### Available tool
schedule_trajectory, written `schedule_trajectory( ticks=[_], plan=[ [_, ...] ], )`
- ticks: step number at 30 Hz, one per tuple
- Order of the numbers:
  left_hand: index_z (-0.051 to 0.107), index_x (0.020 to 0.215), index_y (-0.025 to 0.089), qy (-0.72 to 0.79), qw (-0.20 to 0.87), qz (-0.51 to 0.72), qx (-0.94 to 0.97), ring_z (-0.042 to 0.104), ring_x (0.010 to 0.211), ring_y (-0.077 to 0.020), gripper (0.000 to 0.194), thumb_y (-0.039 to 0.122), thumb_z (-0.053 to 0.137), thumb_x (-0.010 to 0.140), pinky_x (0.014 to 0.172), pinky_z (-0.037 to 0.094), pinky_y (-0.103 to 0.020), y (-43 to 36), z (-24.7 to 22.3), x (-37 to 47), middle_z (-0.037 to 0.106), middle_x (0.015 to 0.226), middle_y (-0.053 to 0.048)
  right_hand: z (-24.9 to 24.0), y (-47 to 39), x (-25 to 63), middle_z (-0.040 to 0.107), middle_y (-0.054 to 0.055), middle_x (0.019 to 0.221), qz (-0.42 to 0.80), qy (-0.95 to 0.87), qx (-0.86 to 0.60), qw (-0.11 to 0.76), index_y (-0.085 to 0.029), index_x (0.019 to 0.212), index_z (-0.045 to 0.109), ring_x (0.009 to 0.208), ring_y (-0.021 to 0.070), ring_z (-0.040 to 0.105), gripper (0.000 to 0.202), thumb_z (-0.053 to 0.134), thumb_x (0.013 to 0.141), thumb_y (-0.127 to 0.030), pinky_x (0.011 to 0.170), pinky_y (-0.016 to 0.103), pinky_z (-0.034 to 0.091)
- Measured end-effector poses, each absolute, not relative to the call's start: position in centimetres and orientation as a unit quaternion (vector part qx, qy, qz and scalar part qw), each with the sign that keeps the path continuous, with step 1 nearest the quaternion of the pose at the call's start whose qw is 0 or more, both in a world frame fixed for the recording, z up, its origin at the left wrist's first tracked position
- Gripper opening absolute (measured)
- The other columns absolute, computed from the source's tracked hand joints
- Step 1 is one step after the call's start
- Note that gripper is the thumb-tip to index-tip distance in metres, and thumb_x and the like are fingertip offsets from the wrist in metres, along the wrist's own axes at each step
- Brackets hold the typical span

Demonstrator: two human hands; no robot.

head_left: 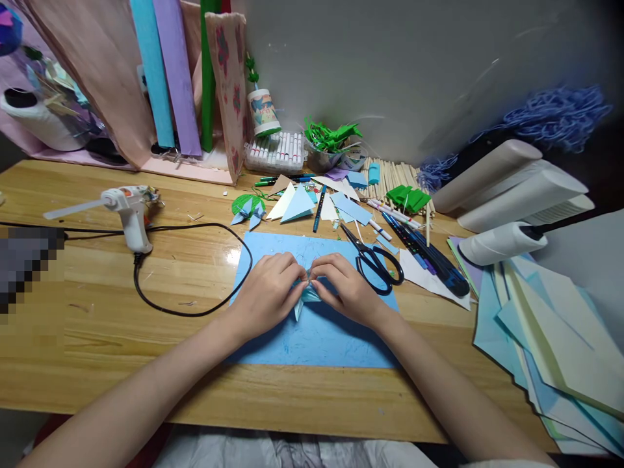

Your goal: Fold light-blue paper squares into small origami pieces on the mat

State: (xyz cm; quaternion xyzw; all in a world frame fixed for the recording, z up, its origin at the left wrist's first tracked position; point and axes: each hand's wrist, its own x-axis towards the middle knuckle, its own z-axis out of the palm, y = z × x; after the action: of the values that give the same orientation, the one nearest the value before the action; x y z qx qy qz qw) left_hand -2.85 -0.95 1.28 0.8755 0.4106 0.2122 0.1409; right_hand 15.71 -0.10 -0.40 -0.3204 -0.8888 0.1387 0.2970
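Note:
A small folded piece of light blue paper (pixel 308 296) is pinched between both hands above a blue sheet (pixel 312 344) on the wooden table. My left hand (pixel 273 289) grips its left side with thumb and fingertips together. From the right, my right hand (pixel 348 289) pinches the same piece, its fingertips almost touching those of the left. One pointed flap hangs down below the fingers; the upper part is hidden by them. Black-handled scissors (pixel 375 263) lie open just beyond my right hand, partly on the blue sheet.
A white glue gun (pixel 130 218) stands at the left, its black cord (pixel 195 315) looping up to the blue sheet. Paper triangles (pixel 298 204), pens and markers (pixel 277 149) lie behind. Paper sheets (pixel 565 325) and white rolls (pixel 502 244) are at the right.

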Motion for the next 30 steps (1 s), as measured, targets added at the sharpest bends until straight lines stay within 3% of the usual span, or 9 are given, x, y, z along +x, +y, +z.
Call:
schedule_trajectory(
  ticks=[8, 11, 16, 19, 21, 25, 30],
  plan=[
    [0.057, 0.085, 0.019, 0.433, 0.296, 0.291, 0.8, 0.052, 0.094, -0.0181, 0.01, 0.025, 0.05, 0.082, 0.082, 0.04, -0.031, -0.8, 0.9, -2.9, 0.057, 0.098, -0.006, -0.6, -0.1, 15.5, 0.051, 0.009, 0.092, 0.2, -0.871, -0.337, 0.295, -0.017, 0.092, 0.047, 0.09, 0.0191, 0.047, 0.008, 0.041, 0.087, -0.014, 0.079, 0.035, 0.043],
    [0.058, 0.082, 0.019, 0.446, 0.372, 0.295, 0.759, 0.058, 0.081, -0.0156, 0.013, 0.028, 0.049, 0.082, 0.074, 0.043, -0.028, -0.7, 0.7, -2.9, 0.063, 0.086, -0.002, -0.6, 0.0, 15.5, 0.051, 0.007, 0.091, 0.253, -0.839, -0.353, 0.327, -0.018, 0.091, 0.049, 0.09, 0.0181, 0.048, 0.009, 0.041, 0.088, -0.016, 0.081, 0.035, 0.042],
    [0.06, 0.079, 0.018, 0.508, 0.394, 0.352, 0.68, 0.06, 0.076, -0.016, 0.014, 0.028, 0.052, 0.079, 0.072, 0.046, -0.027, -0.4, 0.6, -3.0, 0.065, 0.079, -0.002, -1.2, 0.1, 15.5, 0.05, 0.007, 0.1, 0.46, -0.695, -0.395, 0.385, -0.019, 0.102, 0.048, 0.092, 0.0171, 0.052, 0.02, 0.038, 0.09, -0.032, 0.084, 0.037, 0.043],
    [0.061, 0.076, 0.016, 0.532, 0.413, 0.395, 0.625, 0.061, 0.073, -0.0159, 0.017, 0.032, 0.055, 0.077, 0.069, 0.047, -0.026, -0.3, 0.5, -3.1, 0.065, 0.076, -0.003, -1.7, -0.1, 15.0, 0.048, 0.007, 0.107, 0.581, -0.619, -0.365, 0.382, -0.021, 0.105, 0.044, 0.092, 0.0163, 0.054, 0.03, 0.054, 0.081, -0.037, 0.082, 0.034, 0.046],
    [0.062, 0.075, 0.015, 0.538, 0.433, 0.408, 0.597, 0.061, 0.07, -0.0151, 0.018, 0.033, 0.058, 0.075, 0.066, 0.048, -0.025, -0.3, 0.3, -3.1, 0.065, 0.075, -0.003, -2.0, -0.3, 14.5, 0.049, 0.005, 0.102, 0.596, -0.599, -0.37, 0.386, -0.021, 0.1, 0.046, 0.09, 0.0146, 0.053, 0.032, 0.062, 0.075, -0.032, 0.079, 0.029, 0.047],
    [0.062, 0.076, 0.014, 0.529, 0.496, 0.401, 0.56, 0.061, 0.068, -0.0144, 0.019, 0.033, 0.061, 0.072, 0.063, 0.047, -0.023, -0.3, -0.1, -2.8, 0.066, 0.074, -0.003, -2.3, -0.7, 13.6, 0.051, 0.0, 0.085, 0.579, -0.563, -0.412, 0.422, -0.019, 0.087, 0.049, 0.078, 0.0111, 0.053, 0.017, 0.059, 0.078, -0.029, 0.071, 0.024, 0.046],
    [0.063, 0.08, 0.013, 0.522, 0.548, 0.383, 0.53, 0.062, 0.072, -0.0158, 0.024, 0.036, 0.062, 0.072, 0.064, 0.047, -0.024, -0.1, 0.1, -2.6, 0.067, 0.079, -0.005, -2.3, -0.5, 13.4, 0.052, -0.001, 0.075, 0.579, -0.528, -0.436, 0.443, -0.018, 0.078, 0.05, 0.069, 0.0107, 0.053, 0.015, 0.062, 0.074, -0.027, 0.066, 0.024, 0.046]
  ],
)
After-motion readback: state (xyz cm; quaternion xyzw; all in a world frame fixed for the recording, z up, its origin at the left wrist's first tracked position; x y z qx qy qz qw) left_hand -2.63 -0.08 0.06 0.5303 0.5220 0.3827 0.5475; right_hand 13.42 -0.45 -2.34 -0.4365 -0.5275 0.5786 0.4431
